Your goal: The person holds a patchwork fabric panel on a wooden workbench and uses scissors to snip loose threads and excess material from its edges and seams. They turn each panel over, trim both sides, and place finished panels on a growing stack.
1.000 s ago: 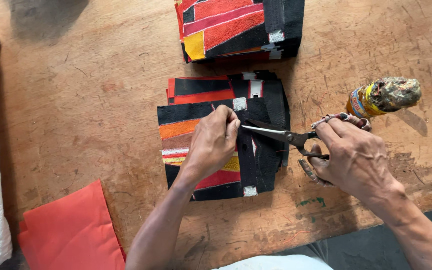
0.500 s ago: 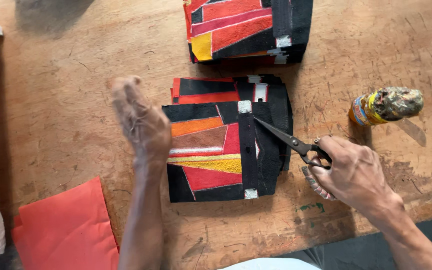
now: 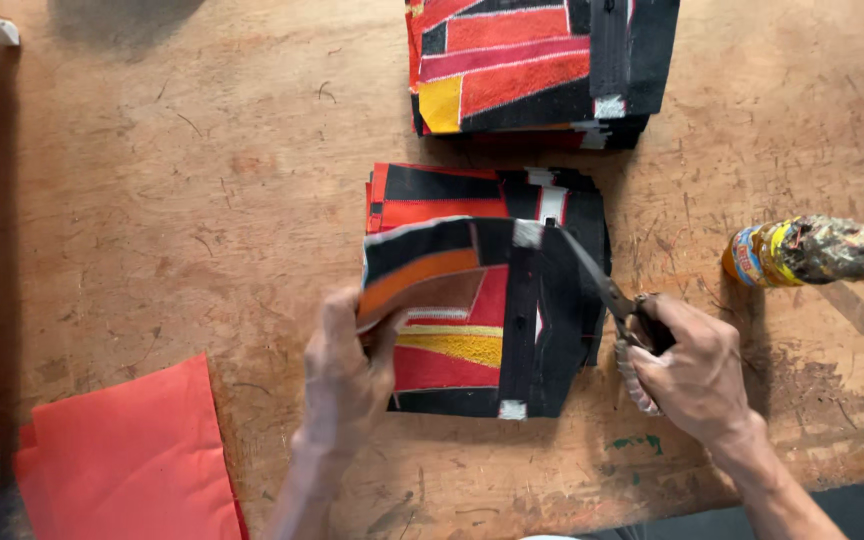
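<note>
Item: top patchwork piece point(image 3: 472, 330), on stack at table point(image 3: 202, 200) centre. My L hand point(image 3: 347, 375) is pinching & lifting its left edge; R hand point(image 3: 692, 370) is gripping scissors point(image 3: 602, 290), blades closed. Risk: tip snagging fabric, w/ stack shifting

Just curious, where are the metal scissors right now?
In the head view, the metal scissors are in the right hand, right of the patchwork fabric stack.
</note>
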### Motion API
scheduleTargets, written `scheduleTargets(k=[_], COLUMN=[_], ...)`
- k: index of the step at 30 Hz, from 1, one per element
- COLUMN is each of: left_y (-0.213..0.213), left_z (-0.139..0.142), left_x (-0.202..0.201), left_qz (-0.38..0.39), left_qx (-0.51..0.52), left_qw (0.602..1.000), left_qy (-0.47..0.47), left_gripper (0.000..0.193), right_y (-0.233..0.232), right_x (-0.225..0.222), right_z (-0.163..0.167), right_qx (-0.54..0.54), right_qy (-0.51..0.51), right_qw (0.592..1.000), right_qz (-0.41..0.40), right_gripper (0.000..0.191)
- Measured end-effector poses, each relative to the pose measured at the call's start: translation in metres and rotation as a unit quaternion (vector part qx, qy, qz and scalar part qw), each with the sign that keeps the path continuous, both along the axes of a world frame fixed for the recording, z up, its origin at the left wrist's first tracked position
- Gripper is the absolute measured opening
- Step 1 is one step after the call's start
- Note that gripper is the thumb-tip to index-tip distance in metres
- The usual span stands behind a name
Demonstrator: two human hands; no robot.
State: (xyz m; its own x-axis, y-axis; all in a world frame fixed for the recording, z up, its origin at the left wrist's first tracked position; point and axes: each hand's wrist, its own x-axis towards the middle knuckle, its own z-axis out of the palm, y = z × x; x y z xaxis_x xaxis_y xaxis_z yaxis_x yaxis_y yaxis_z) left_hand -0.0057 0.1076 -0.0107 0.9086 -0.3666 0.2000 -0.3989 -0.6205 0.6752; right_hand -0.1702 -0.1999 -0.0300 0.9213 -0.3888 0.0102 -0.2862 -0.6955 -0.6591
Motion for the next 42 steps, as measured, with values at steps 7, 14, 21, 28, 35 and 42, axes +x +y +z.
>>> scheduleTargets(k=[7, 14, 21, 28, 35, 42], left_y=[-0.016, -0.157, -0.192, -0.139, -0.097, -0.069], left_z=[0.026, 0.029, 0.016, 0.023, 0.053, 0.038], left_x=[0.058, 0.203, 0.208, 0.108, 0.008, 0.025], left_qz=[0.013, -0.091, 0.071, -0.206, -0.434, -0.376], left_qx=[-0.276, -0.353, -0.028, -0.012, 0.111, 0.105], left_qw=[0.961, 0.931, 0.882, 0.977, 0.894, 0.919], left_qy=[-0.011, -0.022, -0.465, 0.048, -0.013, 0.048], left_gripper=[0.030, 0.028, 0.077, 0.017, 0.130, 0.105], right_y=[-0.002, -0.003, 0.000, 0.000, -0.002, -0.014], right_x=[-0.028, -0.018, -0.014, -0.009, -0.013, -0.031], right_z=[-0.028, -0.029, -0.023, -0.017, 0.001, 0.016], right_qx=[0.171, 0.211, 0.262, 0.262, 0.133, 0.028], right_qy=[-0.161, -0.120, -0.099, -0.092, -0.089, -0.050], right_qw=[0.971, 0.968, 0.957, 0.959, 0.987, 0.998], right_qz=[-0.042, -0.060, -0.071, -0.052, -0.006, 0.008], right_gripper=[0.013, 0.013, 0.014, 0.015, 0.021, 0.020])
